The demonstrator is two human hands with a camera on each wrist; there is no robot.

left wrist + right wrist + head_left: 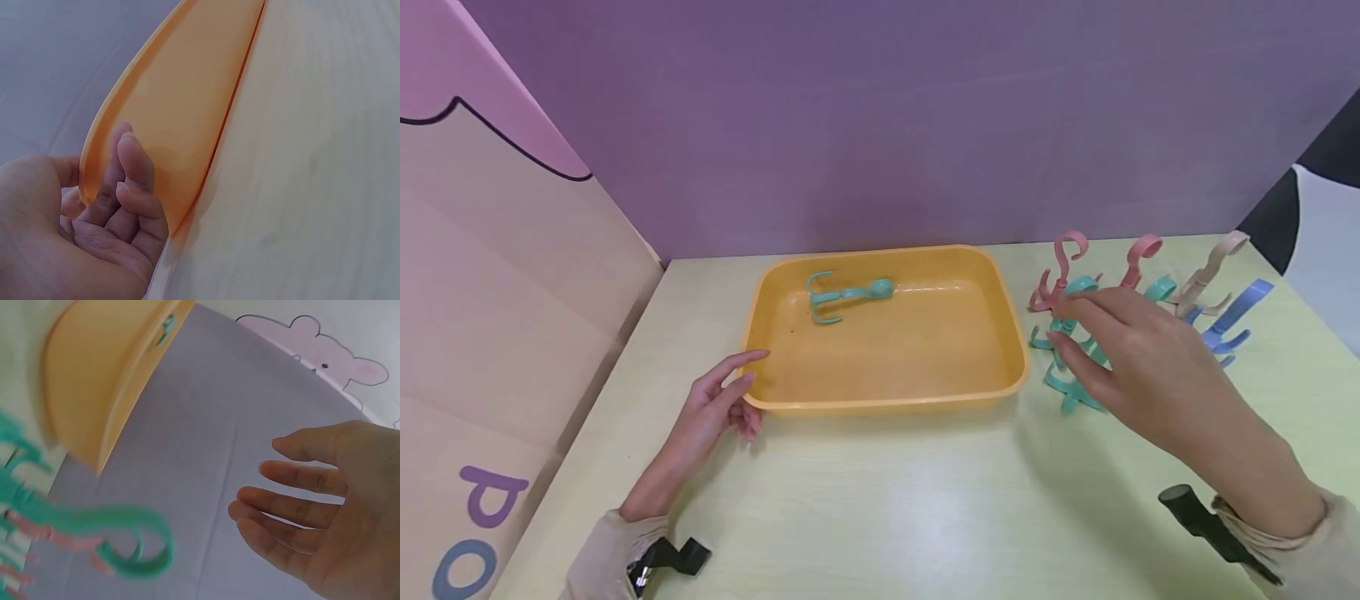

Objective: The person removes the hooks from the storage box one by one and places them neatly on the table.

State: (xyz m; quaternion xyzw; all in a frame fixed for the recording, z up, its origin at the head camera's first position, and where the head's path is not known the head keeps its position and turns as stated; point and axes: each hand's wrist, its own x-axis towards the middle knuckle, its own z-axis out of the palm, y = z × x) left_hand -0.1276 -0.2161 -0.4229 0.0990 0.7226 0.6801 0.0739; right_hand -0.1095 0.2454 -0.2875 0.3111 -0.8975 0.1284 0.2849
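A yellow plastic tray (pixel 880 404) lies on the table with one turquoise multi-prong plastic hook (pixel 850 293) inside it. At the tray's near left corner, my left hand (pixel 711 404) holds the rim, index finger reaching over the edge and other fingers bent against the outer wall (pixel 181 94). My right hand (pixel 1150 358) hovers over a group of similar hooks right of the tray. Its fingers are loosely bent, and the right wrist view shows nothing between them. Turquoise hooks (pixel 1071 387) lie nearest below it; a blurred one (pixel 106 515) appears in the right wrist view.
Behind the right hand stand pink hooks (pixel 1063 258), a beige hook (pixel 1210 271) and a blue hook (pixel 1236 317). A purple wall (pixel 880 125) borders the table (pixel 880 508) at the back, and a pale printed panel (pixel 497 333) stands on the left.
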